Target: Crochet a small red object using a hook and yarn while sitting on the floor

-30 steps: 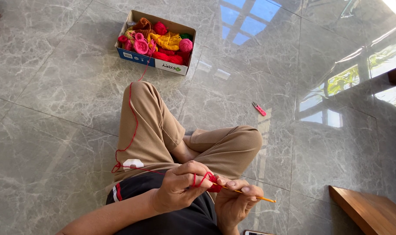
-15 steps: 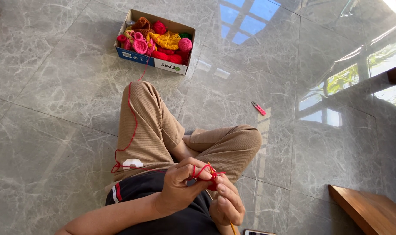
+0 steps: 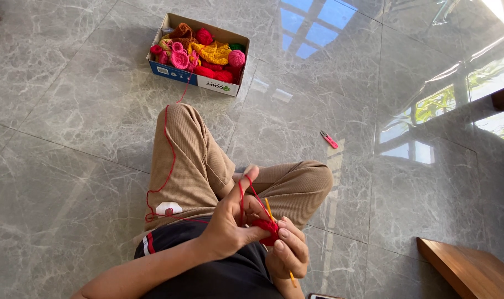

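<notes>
Two hands are working close together at about 6 o'clock in the head view, over the lap of a person who is sitting cross-legged on a grey marble floor (image 3: 69,111). A cardboard box (image 3: 194,79) is sitting at 11 o'clock, well apart from the hands, and it is holding balls and pieces of yarn in red, pink, yellow and orange. A wooden bench edge (image 3: 468,271) is showing at 4 o'clock. A small pair of red snips (image 3: 329,139) is lying on the floor at 2 o'clock.

The left hand (image 3: 230,227) is closing its grip on a small red crochet piece (image 3: 267,228), pinching it between thumb and fingers, with the index finger raised and carrying the red yarn strand (image 3: 166,160) taut over it. The right hand (image 3: 288,249) is wrapping its grip around a thin yellow crochet hook (image 3: 268,209), whose tip is pointing up beside the piece.

The piece is looking soft, light and floppy, so it is likely needing a gentle pinch right beside the working loop, not a squeeze. It is a bright red, tightly worked little clump. The strand is running from it across the tan trouser knee toward the box.
</notes>
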